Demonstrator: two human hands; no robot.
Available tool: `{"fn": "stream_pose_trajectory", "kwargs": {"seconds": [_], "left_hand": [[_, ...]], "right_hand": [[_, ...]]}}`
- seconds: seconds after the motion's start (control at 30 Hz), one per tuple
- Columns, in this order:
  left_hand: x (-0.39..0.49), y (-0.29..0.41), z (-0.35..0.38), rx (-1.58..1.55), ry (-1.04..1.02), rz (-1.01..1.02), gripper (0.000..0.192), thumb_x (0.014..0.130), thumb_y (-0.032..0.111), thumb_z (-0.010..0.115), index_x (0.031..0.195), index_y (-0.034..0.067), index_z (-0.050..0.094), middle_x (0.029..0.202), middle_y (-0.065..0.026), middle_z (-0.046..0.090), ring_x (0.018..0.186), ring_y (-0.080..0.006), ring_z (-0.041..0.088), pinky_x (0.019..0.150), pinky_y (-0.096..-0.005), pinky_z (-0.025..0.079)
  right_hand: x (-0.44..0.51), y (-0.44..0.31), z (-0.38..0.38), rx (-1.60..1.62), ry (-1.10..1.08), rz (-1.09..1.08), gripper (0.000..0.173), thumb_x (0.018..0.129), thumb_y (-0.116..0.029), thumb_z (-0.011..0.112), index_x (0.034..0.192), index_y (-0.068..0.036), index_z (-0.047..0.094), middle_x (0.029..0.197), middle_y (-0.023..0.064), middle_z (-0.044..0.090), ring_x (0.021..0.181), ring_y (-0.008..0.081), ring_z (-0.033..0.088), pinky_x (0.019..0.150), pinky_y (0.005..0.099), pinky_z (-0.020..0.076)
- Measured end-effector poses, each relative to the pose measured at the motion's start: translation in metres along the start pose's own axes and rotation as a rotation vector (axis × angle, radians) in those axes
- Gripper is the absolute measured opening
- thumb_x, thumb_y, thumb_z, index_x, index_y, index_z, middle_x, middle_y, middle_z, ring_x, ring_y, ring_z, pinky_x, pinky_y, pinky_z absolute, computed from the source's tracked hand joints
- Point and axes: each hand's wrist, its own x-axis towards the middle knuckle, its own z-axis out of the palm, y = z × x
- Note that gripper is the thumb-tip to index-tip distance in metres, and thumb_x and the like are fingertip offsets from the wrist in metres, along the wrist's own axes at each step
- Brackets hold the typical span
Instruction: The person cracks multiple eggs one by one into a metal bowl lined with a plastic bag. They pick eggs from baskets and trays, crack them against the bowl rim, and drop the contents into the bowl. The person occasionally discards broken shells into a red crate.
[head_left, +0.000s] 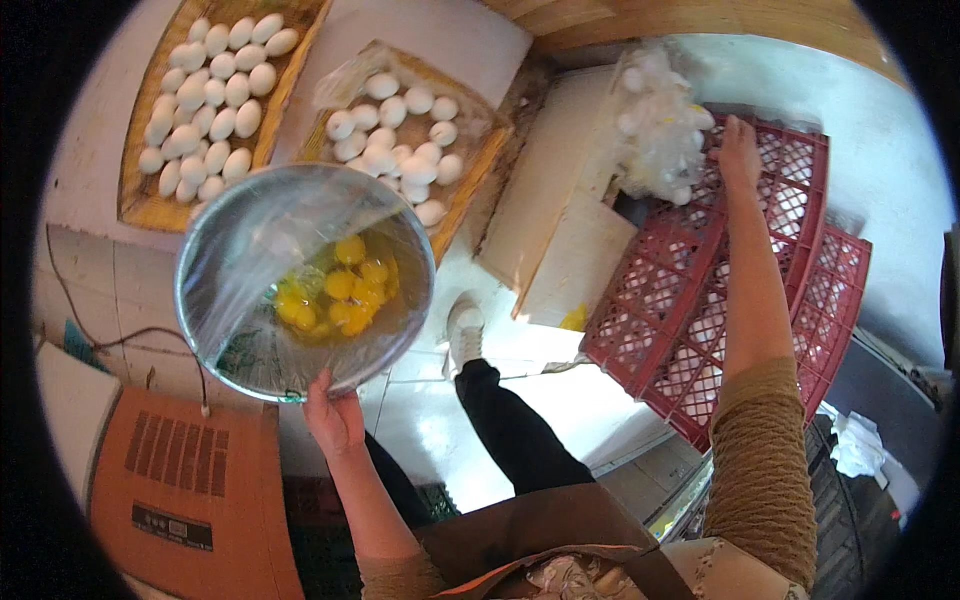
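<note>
My left hand (335, 417) grips the near rim of a round metal basin (262, 217) lined with clear plastic film, with several cracked eggs, their yolks (352, 289) whole, in it. My right hand (736, 154) reaches out to the far edge of a red plastic crate (675, 315) that holds white eggs behind its lattice. Its fingertips are by the crate's rim, beside a clear plastic bag (660, 127) with eggshells or eggs in it; whether they grip anything is unclear.
Two wooden trays of white eggs, one at the upper left (289, 112) and one (480, 176) behind the basin. A cardboard box (551, 180) stands left of the crates. An orange appliance (180, 480) is at the lower left, with a cable (142, 335) above it.
</note>
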Motion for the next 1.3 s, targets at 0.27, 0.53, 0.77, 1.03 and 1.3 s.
{"fn": "stream_pose_trajectory", "kwargs": {"seconds": [0.27, 0.53, 0.77, 1.03, 1.3], "left_hand": [[0.003, 0.040, -0.030, -0.126, -0.025, 0.135, 0.042, 0.090, 0.011, 0.058, 0.128, -0.002, 0.049, 0.126, -0.0144, 0.058, 0.112, -0.0246, 0.059, 0.097, -0.0389, 0.048], [-0.004, 0.055, -0.035, -0.205, 0.061, 0.206, 0.049, 0.089, 0.010, 0.058, 0.134, 0.000, 0.044, 0.131, -0.0140, 0.055, 0.117, -0.0263, 0.056, 0.100, -0.0424, 0.046], [-0.007, 0.044, -0.039, -0.184, 0.076, 0.177, 0.049, 0.087, 0.010, 0.060, 0.134, 0.002, 0.045, 0.129, -0.0133, 0.057, 0.115, -0.0265, 0.058, 0.100, -0.0431, 0.046], [-0.005, 0.039, -0.037, -0.183, 0.022, 0.114, 0.046, 0.087, 0.007, 0.060, 0.131, 0.002, 0.047, 0.128, -0.0119, 0.057, 0.115, -0.0234, 0.057, 0.097, -0.0404, 0.048], [-0.003, 0.034, -0.010, -0.174, 0.127, 0.054, 0.053, 0.085, 0.003, 0.060, 0.135, 0.001, 0.043, 0.131, -0.0111, 0.053, 0.118, -0.0247, 0.054, 0.100, -0.0417, 0.045]], "right_hand": [[-0.185, -0.061, 0.093, 0.221, -0.573, -0.230, 0.024, 0.093, -0.026, 0.061, 0.102, -0.004, 0.062, 0.079, 0.0091, 0.066, 0.071, 0.0199, 0.063, 0.066, 0.0319, 0.0495], [-0.201, -0.149, 0.248, 0.237, -0.434, -0.365, 0.038, 0.084, -0.027, 0.070, 0.113, -0.004, 0.061, 0.104, 0.0125, 0.068, 0.094, 0.0247, 0.066, 0.085, 0.0383, 0.0503], [-0.212, -0.163, 0.298, 0.237, -0.354, -0.311, 0.053, 0.077, -0.030, 0.078, 0.116, -0.002, 0.055, 0.110, 0.0170, 0.065, 0.098, 0.0323, 0.064, 0.088, 0.0416, 0.0497], [-0.221, -0.164, 0.274, 0.537, -0.383, -0.055, 0.048, 0.083, -0.027, 0.072, 0.118, -0.002, 0.053, 0.108, 0.0122, 0.063, 0.097, 0.0237, 0.064, 0.087, 0.0385, 0.0509], [-0.307, -0.185, 0.127, 1.325, -0.944, 0.075, 0.047, 0.094, -0.023, 0.059, 0.132, 0.000, 0.043, 0.123, 0.0111, 0.052, 0.115, 0.0222, 0.052, 0.103, 0.0358, 0.0400]]}}
